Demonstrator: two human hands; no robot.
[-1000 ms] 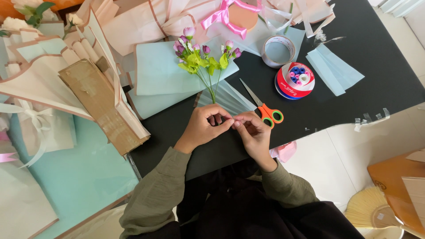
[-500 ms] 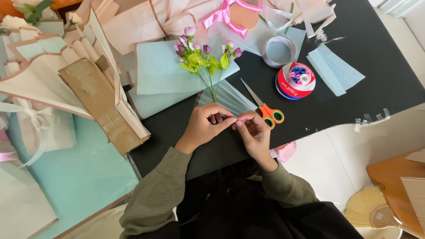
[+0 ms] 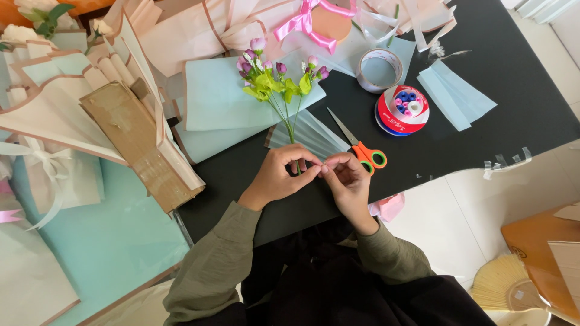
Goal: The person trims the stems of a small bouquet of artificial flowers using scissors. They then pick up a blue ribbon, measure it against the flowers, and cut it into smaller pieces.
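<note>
**Stem ends pinched at the near table edge**

The flower sprig [image 3: 279,90] is seen lying on the black table [image 3: 483,72]; its lower stems are held where both hands meet, near the table's front edge. The left hand [image 3: 279,176] has its fingertips pressed together on the stems; the right hand [image 3: 345,178] pinches at the same spot, thumb against forefinger; whether tape or thread sits between them cannot be told.

Judgement on the step: the stems should be kept bunched and parallel, the pinch held low so the buds are not crushed; tension is best kept even.

Orientation: the long axis runs from the person outward; the purple buds and green leaves point away, tilted slightly left, over the pale blue paper [image 3: 217,99]; orange-handled scissors [image 3: 361,148] lie just beside the right hand.
</note>
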